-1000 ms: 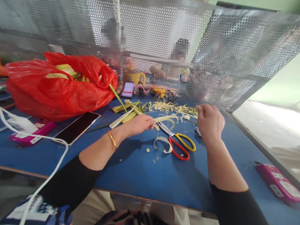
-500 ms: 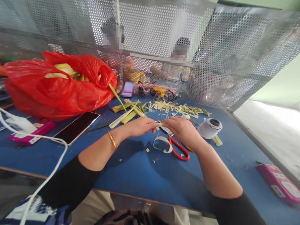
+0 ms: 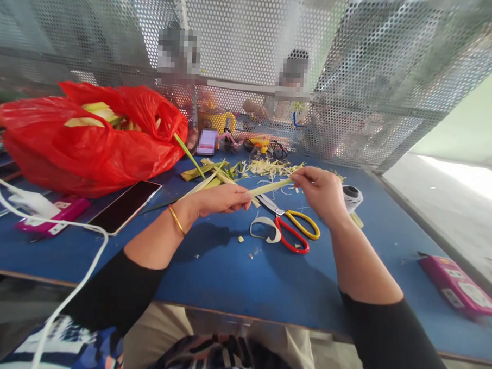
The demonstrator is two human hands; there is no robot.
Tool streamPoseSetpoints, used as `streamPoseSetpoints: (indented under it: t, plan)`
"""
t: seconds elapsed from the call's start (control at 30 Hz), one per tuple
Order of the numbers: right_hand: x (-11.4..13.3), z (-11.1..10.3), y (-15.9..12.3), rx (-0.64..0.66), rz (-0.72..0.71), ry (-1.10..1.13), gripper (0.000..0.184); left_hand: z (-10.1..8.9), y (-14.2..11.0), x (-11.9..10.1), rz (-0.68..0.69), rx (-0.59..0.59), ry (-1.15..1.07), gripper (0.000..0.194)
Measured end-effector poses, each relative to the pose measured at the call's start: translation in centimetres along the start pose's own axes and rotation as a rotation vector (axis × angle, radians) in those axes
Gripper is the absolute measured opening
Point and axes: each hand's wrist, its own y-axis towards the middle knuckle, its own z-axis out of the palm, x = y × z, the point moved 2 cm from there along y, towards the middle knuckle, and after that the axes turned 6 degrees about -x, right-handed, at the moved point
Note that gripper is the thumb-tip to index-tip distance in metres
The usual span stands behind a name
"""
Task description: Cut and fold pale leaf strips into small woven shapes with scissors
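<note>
A pale green strip of plant leaf (image 3: 271, 189) is stretched between my two hands above the table. My left hand (image 3: 224, 199), with a gold bangle at its wrist, pinches the near left end. The far right end is pinched by my right hand (image 3: 319, 190), held a little higher. Under the strip lie scissors (image 3: 280, 212) with one red and one yellow handle loop, blades pointing away to the left. Beside the red loop sits a curled whitish strip (image 3: 264, 229). A white spool of thread (image 3: 352, 199) stands partly hidden behind my right wrist.
A red plastic bag (image 3: 96, 151) of leaf pieces fills the left, with a dark phone (image 3: 126, 206) and a purple box with a white cable (image 3: 57, 215) before it. Leaf shavings (image 3: 271, 167) lie behind my hands. A perforated metal screen (image 3: 252, 49) closes the back; another purple box (image 3: 457, 283) is right.
My right hand has moved up and to the right, away from my left hand. More of the leaf strip now shows between them, and the scissors' yellow loop is uncovered.
</note>
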Motion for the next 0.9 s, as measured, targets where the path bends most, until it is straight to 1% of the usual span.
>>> streamPoseSetpoints:
  t: [0.03, 0.07, 0.1, 0.13, 0.2, 0.23, 0.27, 0.3, 0.37, 0.4, 0.43, 0.47, 0.5, 0.6, 0.67, 0.7, 0.77, 0.83, 0.9]
  plan:
    - [-0.2, -0.4, 0.1, -0.050, 0.049, -0.088, 0.020, -0.1, 0.1, 0.1, -0.018, -0.047, -0.038, 0.028]
    - [-0.4, -0.7, 0.2, -0.067, 0.083, -0.190, 0.021, -0.2, 0.3, 0.2, -0.037, -0.101, -0.086, 0.029]
    - [-0.5, -0.8, 0.2, -0.029, 0.097, -0.290, 0.021, -0.3, 0.5, 0.3, -0.057, -0.156, -0.140, 0.030]
    - [-0.4, -0.6, 0.0, 0.069, 0.084, -0.368, 0.022, -0.3, 0.7, 0.4, -0.078, -0.206, -0.199, 0.031]
    - [0.3, 0.3, -0.8, 0.368, -0.007, -0.433, 0.022, -0.3, 1.0, 0.6, -0.116, -0.280, -0.313, 0.033]
    - [0.8, 1.1, -1.4, 0.510, -0.062, -0.422, 0.024, -0.3, 1.1, 0.7, -0.129, -0.301, -0.363, 0.034]
    - [1.2, 1.8, -2.0, 0.599, -0.105, -0.420, 0.023, -0.2, 1.1, 0.7, -0.139, -0.310, -0.407, 0.035]
    - [1.6, 2.5, -2.6, 0.655, -0.134, -0.441, 0.022, 0.0, 1.2, 0.7, -0.146, -0.310, -0.447, 0.035]
    - [2.0, 3.8, -3.3, 0.739, -0.179, -0.479, 0.010, 0.3, 1.1, 0.7, -0.155, -0.292, -0.514, 0.036]
    - [1.9, 4.2, -3.4, 0.745, -0.182, -0.461, 0.010, 0.5, 1.1, 0.7, -0.161, -0.281, -0.541, 0.036]
    - [1.7, 4.5, -3.2, 0.728, -0.166, -0.405, 0.014, 0.6, 1.1, 0.7, -0.170, -0.274, -0.563, 0.036]
    - [1.3, 4.5, -2.9, 0.685, -0.125, -0.297, 0.016, 0.8, 1.1, 0.8, -0.181, -0.270, -0.582, 0.036]
    - [1.0, 4.4, -2.4, 0.620, -0.057, -0.135, 0.016, 0.9, 1.1, 0.8, -0.192, -0.272, -0.598, 0.036]
    - [0.3, 3.7, -1.3, 0.379, 0.197, 0.496, 0.006, 1.0, 1.4, 1.1, -0.212, -0.302, -0.639, 0.038]
    - [0.7, 3.8, -1.3, 0.281, 0.295, 0.804, 0.013, 1.2, 1.5, 1.3, -0.215, -0.321, -0.657, 0.038]
    - [1.1, 4.0, -1.6, 0.268, 0.314, 0.891, 0.017, 1.4, 1.5, 1.4, -0.214, -0.332, -0.663, 0.038]
    - [2.1, 4.9, -2.5, 0.277, 0.317, 0.958, 0.020, 2.0, 1.6, 1.6, -0.219, -0.338, -0.675, 0.036]
    - [3.0, 5.7, -3.5, 0.249, 0.269, 0.919, 0.019, 2.7, 1.7, 1.7, -0.228, -0.315, -0.689, 0.035]
    - [3.4, 6.4, -4.3, 0.194, 0.197, 0.838, 0.016, 3.5, 1.8, 1.8, -0.224, -0.271, -0.703, 0.033]
